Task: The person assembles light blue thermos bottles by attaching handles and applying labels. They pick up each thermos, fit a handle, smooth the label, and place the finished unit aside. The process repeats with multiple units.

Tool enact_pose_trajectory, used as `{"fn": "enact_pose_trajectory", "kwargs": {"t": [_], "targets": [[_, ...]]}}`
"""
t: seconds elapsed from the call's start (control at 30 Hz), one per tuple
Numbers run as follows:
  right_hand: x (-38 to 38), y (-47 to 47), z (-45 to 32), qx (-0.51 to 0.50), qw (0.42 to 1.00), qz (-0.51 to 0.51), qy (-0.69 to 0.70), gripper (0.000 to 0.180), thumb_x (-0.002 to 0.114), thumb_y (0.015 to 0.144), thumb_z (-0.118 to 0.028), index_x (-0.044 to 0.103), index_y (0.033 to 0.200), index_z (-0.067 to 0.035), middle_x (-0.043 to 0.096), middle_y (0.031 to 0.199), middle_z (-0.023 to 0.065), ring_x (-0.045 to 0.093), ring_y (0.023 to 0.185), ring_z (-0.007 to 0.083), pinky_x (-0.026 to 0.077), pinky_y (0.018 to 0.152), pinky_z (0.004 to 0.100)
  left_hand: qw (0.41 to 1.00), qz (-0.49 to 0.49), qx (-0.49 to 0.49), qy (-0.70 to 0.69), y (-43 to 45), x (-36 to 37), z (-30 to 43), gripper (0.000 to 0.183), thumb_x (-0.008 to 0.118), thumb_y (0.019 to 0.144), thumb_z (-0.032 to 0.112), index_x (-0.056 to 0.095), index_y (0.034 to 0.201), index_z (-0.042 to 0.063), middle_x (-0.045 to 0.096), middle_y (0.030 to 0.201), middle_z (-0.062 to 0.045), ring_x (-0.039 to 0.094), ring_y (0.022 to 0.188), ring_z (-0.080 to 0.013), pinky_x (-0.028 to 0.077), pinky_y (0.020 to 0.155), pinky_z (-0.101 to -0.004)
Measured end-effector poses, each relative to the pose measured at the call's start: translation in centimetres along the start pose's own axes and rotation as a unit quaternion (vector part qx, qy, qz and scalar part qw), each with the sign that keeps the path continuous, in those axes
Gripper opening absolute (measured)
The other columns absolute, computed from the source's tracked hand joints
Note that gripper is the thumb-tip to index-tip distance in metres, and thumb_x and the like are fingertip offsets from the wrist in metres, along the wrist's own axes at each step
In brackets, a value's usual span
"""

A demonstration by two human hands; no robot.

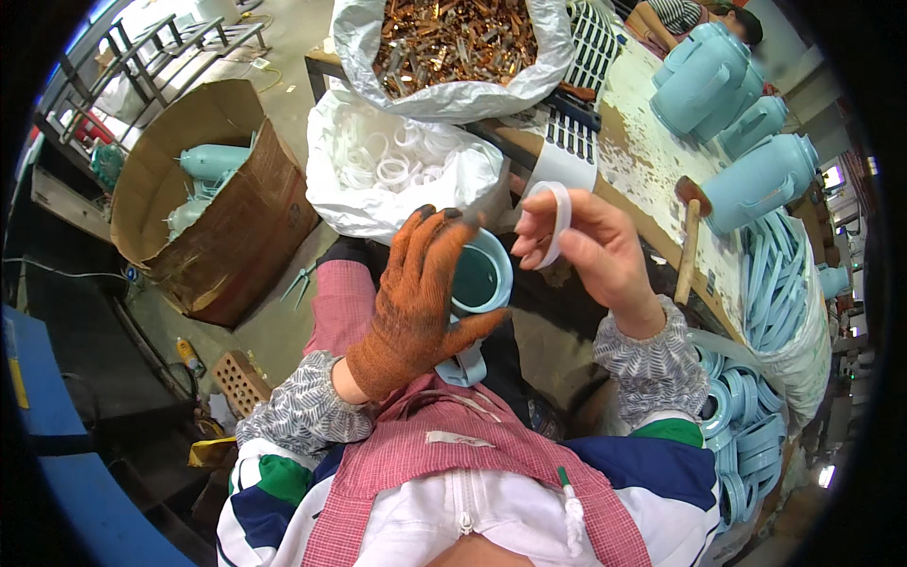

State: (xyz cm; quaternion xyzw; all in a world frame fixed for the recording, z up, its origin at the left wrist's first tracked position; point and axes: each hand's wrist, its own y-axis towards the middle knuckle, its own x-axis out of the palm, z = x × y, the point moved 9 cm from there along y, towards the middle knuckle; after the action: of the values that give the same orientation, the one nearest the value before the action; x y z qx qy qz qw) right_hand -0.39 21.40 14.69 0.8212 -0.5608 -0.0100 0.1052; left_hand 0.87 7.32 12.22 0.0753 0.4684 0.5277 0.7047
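My left hand (425, 305), in an orange work glove with dark fingertips, rests around the near side of a light-blue plastic jug body (502, 273). The jug's round mouth faces up, and its handle (464, 365) points towards me. Whether the fingers grip the rim or only lie on it is hard to tell. In my bare right hand (592, 248) is a translucent white plastic ring (561, 223), held upright between thumb and fingers, just right of the jug mouth and apart from it.
Ahead are a sack of similar rings (453, 195) and a sack of brown pieces (475, 96). Right, a worktable (638, 152) bears blue jugs (758, 184) and a wooden-handled mallet (686, 255); sacks of blue strips (772, 283) and blue parts stand beside it. A cardboard box (234, 234) is left. Another person sits beyond.
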Motion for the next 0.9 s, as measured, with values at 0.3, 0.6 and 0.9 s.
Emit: {"fn": "enact_pose_trajectory", "kwargs": {"t": [0.3,0.6,0.9], "targets": [[3.9,-1.5,0.5,-0.074,0.888,-0.056,-0.451,0.018,0.051,0.075,0.006,0.052,0.092,-0.001,0.054,0.084,0.0160,0.058,0.076,0.0314,0.048,0.067,0.0378,0.989,-0.018,0.000,-0.145,-0.4,2.9,-0.8,0.088,0.082,0.057,0.025,0.043,0.131,-0.002,0.054,0.122,-0.019,0.053,0.111,-0.0359,0.041,0.096,-0.0416],[5.2,-2.6,2.6,-0.064,0.810,-0.138,-0.566,0.013,0.057,0.069,-0.002,0.055,0.082,-0.003,0.060,0.081,0.0131,0.062,0.075,0.0338,0.052,0.064,0.0402,0.984,-0.018,0.032,-0.176,-0.1,3.1,0.3,0.087,0.079,0.054,0.023,0.044,0.131,0.002,0.055,0.124,-0.013,0.054,0.110,-0.0311,0.041,0.094,-0.0386],[5.6,-1.8,2.5,0.075,0.822,-0.338,-0.452,0.014,0.062,0.075,-0.011,0.063,0.087,-0.004,0.063,0.082,0.0156,0.060,0.076,0.0363,0.049,0.069,0.0424,0.975,-0.148,0.119,-0.119,1.7,3.1,2.7,0.081,0.079,0.054,0.026,0.048,0.127,0.005,0.055,0.116,-0.014,0.052,0.106,-0.0322,0.037,0.092,-0.0418]]}}
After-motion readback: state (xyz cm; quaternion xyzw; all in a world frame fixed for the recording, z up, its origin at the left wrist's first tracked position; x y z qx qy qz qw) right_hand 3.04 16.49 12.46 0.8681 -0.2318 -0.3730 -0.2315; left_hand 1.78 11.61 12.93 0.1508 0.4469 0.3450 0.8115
